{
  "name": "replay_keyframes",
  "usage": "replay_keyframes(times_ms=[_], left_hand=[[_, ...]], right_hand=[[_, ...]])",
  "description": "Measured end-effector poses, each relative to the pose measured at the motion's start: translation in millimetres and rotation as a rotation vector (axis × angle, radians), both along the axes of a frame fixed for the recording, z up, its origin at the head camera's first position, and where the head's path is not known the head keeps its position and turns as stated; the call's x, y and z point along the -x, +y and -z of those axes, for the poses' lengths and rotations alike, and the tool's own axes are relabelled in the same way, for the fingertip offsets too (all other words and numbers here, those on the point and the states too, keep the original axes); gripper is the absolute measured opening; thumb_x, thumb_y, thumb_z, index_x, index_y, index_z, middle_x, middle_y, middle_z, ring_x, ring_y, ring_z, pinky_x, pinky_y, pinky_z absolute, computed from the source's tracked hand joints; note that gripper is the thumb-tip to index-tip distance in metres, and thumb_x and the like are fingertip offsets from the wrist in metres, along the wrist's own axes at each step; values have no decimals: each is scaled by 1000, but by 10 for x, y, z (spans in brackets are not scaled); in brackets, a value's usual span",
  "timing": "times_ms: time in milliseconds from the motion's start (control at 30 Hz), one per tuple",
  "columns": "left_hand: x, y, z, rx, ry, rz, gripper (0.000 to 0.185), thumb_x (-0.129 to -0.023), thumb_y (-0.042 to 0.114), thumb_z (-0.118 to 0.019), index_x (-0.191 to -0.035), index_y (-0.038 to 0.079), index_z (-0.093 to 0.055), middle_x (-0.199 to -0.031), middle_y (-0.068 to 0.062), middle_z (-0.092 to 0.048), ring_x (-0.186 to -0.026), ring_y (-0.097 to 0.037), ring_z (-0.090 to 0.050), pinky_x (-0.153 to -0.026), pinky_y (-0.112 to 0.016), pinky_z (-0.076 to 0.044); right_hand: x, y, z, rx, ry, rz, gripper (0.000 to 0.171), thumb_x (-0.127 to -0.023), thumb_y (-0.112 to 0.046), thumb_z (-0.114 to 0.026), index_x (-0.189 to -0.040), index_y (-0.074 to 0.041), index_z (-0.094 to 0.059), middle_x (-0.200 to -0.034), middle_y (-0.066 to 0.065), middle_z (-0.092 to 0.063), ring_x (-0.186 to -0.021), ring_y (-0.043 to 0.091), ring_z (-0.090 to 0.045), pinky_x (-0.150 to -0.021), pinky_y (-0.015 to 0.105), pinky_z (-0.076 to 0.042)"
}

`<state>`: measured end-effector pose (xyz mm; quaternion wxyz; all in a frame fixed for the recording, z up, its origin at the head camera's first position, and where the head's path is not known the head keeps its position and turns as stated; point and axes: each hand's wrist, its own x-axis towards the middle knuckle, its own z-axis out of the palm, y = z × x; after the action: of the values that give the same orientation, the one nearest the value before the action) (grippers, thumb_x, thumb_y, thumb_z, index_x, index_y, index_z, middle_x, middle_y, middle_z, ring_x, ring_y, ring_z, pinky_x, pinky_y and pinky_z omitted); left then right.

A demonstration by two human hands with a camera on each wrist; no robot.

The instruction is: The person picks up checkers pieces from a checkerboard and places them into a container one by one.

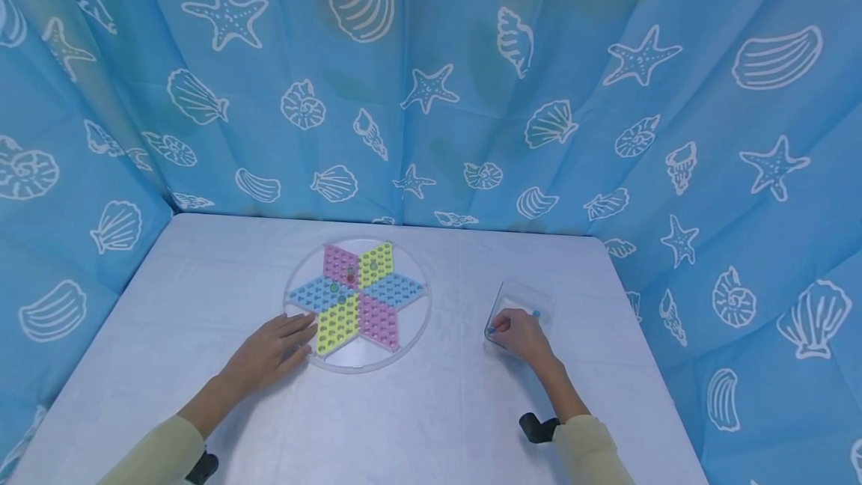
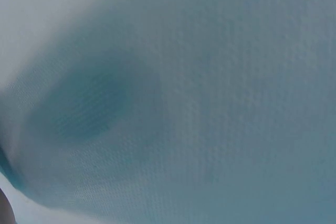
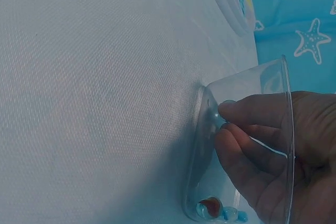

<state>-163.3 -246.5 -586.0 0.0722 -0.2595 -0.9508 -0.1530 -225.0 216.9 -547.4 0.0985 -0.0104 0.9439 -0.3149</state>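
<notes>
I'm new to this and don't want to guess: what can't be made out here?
Head: how many marbles the box holds; the right hand covers part.
Right wrist: most of the board, cut off by the top edge.
Left wrist: what the bluish surface is; too blurred.

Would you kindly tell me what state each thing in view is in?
Game board: flat, bearing a few marbles
Clear box: upright, open-topped, loose marbles inside
Right hand: pinching a blue marble in the box
Left hand: fingers extended, at the board's edge
Curtain: hanging in folds
</notes>
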Motion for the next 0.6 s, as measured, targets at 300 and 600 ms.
replay_keyframes(times_ms=[300,600], left_hand=[[9,-12,11,-5,23,12,43,-97,27,-62,-135,6,-62,-145,-11,-54,-132,-32,-50,-115,-49,-31],[1,-5,14,-13,38,13,42,-97,26,-63,-134,6,-63,-143,-11,-55,-131,-32,-50,-115,-51,-32]], right_hand=[[-1,-9,-3,0,-10,-3,9,-83,-4,-73,-92,-3,-70,-78,3,-63,-72,18,-60,-63,32,-54],[-15,-13,-19,-2,-7,3,9,-83,-3,-72,-92,-2,-69,-79,3,-63,-73,19,-61,-63,32,-54]])
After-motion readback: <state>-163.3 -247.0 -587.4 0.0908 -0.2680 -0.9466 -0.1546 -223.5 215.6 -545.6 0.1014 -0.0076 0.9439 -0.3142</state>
